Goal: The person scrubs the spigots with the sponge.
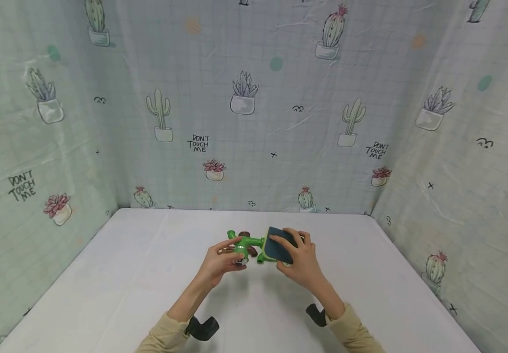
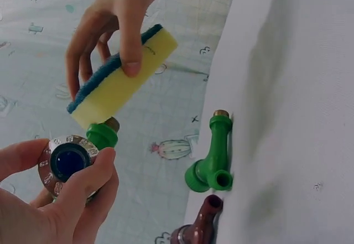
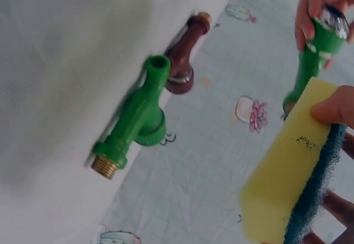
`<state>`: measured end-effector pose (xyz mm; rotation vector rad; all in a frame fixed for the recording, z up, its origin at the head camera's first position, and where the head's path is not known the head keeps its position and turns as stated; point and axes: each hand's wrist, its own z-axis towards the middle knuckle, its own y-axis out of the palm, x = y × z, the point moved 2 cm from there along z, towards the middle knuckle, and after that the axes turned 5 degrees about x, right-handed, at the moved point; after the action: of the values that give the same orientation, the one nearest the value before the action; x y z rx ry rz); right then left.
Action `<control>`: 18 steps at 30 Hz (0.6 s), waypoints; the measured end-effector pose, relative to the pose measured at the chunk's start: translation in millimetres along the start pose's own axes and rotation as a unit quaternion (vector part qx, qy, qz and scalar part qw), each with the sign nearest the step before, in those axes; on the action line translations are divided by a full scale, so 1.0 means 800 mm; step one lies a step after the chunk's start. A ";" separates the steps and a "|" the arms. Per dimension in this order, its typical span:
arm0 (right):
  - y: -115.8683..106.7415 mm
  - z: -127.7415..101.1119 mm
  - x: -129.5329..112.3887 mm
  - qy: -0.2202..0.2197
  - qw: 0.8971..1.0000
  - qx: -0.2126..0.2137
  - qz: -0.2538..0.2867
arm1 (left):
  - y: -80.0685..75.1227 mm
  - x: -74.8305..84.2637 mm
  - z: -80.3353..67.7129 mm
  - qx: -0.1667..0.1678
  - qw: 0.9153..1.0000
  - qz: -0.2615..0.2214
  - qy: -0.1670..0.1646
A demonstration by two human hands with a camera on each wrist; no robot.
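My left hand (image 1: 220,261) grips a green tap (image 2: 102,136) by its round chrome-coloured knob (image 2: 52,166), which has a dark blue centre. My right hand (image 1: 301,259) holds a sponge (image 2: 124,89), yellow on one side and dark blue on the scouring side, between thumb and fingers. The sponge's yellow side meets the tap's brass end in the left wrist view; whether they press together I cannot tell. Below the hands, a second green tap (image 3: 135,108) with a brass threaded end lies on the table. Next to it is a brown tap (image 3: 185,56).
The white table (image 1: 104,274) reaches back to a hanging cloth (image 1: 254,127) printed with cacti, which also covers both sides. A dark curved piece (image 1: 203,328) sits by the left wrist and another (image 1: 316,315) by the right wrist.
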<state>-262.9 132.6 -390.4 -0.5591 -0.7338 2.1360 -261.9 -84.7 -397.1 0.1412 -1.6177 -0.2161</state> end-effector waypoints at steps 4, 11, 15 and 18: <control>0.003 -0.013 -0.003 -0.036 0.999 -0.012 0.008 | -0.002 0.000 0.001 0.027 0.999 -0.035 -0.004; -0.004 -0.017 0.000 -0.078 0.996 -0.034 0.013 | -0.009 0.004 0.001 0.034 0.998 -0.048 -0.006; -0.011 0.001 0.004 -0.057 0.998 0.013 0.021 | -0.006 0.005 -0.001 0.007 0.999 -0.042 -0.023; -0.013 0.004 0.005 -0.064 0.998 0.011 0.021 | -0.003 0.006 -0.002 -0.006 0.998 -0.061 -0.031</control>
<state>-261.8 139.8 -381.7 -0.4320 -0.7742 2.2323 -260.3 -88.4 -393.0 0.2266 -1.6701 -0.3259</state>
